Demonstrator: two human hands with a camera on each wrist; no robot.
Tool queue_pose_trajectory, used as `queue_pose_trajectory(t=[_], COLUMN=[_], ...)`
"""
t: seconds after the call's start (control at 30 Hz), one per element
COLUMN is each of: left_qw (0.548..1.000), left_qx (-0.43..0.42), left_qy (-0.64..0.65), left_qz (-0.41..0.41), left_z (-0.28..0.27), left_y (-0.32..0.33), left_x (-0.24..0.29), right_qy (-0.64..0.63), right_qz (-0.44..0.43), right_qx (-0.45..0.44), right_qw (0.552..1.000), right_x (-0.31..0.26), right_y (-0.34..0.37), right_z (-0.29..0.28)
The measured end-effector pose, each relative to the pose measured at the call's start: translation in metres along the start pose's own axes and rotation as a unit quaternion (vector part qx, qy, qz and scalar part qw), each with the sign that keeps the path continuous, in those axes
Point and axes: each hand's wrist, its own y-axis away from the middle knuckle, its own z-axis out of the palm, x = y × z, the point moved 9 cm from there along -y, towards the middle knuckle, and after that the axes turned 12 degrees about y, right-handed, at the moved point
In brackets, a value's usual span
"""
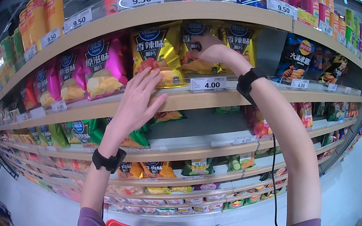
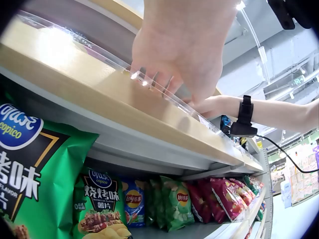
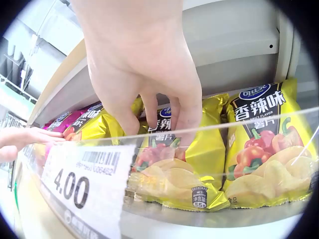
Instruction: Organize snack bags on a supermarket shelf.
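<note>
Where your right grip (image 1: 207, 49) reaches in, the upper shelf (image 1: 182, 12) runs just above, and a plastic lip (image 3: 214, 128) stands along the front edge of the shelf (image 1: 182, 101) that holds the bags. Your fingers go down behind that lip, with a price tag (image 1: 208, 84) fixed before it. Sideways you have little room: the middle bag (image 3: 199, 149) stands between the left bag (image 1: 153, 46) and the right bag (image 3: 269, 154), all three yellow and upright. Past the right bag, a gap shows grey panel (image 1: 270, 56) before the dark blue bag (image 1: 295, 60); past the left bag stand the pink bags (image 1: 106, 66).

Your right grip is bent over the front of the middle bag, its fingers apart and their tips low on the bag's face. You cannot tell from these views whether they pinch it. Your left grip (image 1: 138, 99) has its fingers nearly straight, over the shelf's front edge, with the tips at the lower front of the left bag; whether they touch it, you cannot tell.
</note>
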Motion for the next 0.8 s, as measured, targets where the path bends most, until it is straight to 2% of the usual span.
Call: queue_pose_trajectory(t=[0.07,0.2,0.3,0.33,0.37,0.4,0.47,0.53,0.6,0.63,0.67,0.73,0.8], left_qw=[1.000,1.000,0.998,0.996,0.994,0.992,0.982,0.972,0.971,0.965,0.954,0.941,0.918], left_qx=[0.004,0.023,0.050,0.082,0.091,0.100,0.127,0.142,0.066,-0.006,-0.032,-0.160,-0.259], left_qy=[0.002,-0.001,0.021,0.024,0.043,0.062,0.125,0.177,0.220,0.260,0.297,0.291,0.262], left_qz=[-0.010,-0.016,-0.011,0.011,0.032,0.055,0.069,0.068,0.061,0.028,-0.014,-0.073,-0.148], left_z=[-0.001,-0.007,-0.016,-0.023,-0.022,-0.021,-0.021,-0.002,0.032,0.055,0.075,0.115,0.149], left_y=[0.001,0.006,0.013,0.017,0.027,0.041,0.069,0.110,0.153,0.178,0.208,0.272,0.353], left_x=[-0.002,-0.002,0.010,0.022,0.030,0.038,0.063,0.083,0.102,0.109,0.116,0.129,0.128], right_qy=[0.008,-0.112,-0.108,-0.098,-0.090,-0.136,-0.171,-0.230,-0.242,-0.263,-0.290,-0.317,-0.226], right_qz=[-0.005,0.034,-0.014,-0.041,-0.066,-0.120,-0.128,-0.099,-0.070,-0.049,0.001,0.074,0.067], right_qx=[-0.002,-0.076,0.027,0.078,0.127,0.182,0.249,0.252,0.225,0.198,0.161,0.060,-0.059], right_qw=[1.000,0.990,0.994,0.991,0.986,0.966,0.945,0.935,0.941,0.943,0.944,0.943,0.970], right_x=[0.002,-0.002,-0.018,-0.027,-0.041,-0.059,-0.080,-0.089,-0.101,-0.101,-0.101,-0.095,-0.099], right_y=[0.003,0.029,0.057,0.070,0.088,0.110,0.158,0.206,0.255,0.283,0.309,0.371,0.435], right_z=[0.003,-0.015,-0.040,-0.049,-0.058,-0.072,-0.074,-0.044,-0.004,0.031,0.065,0.144,0.197])
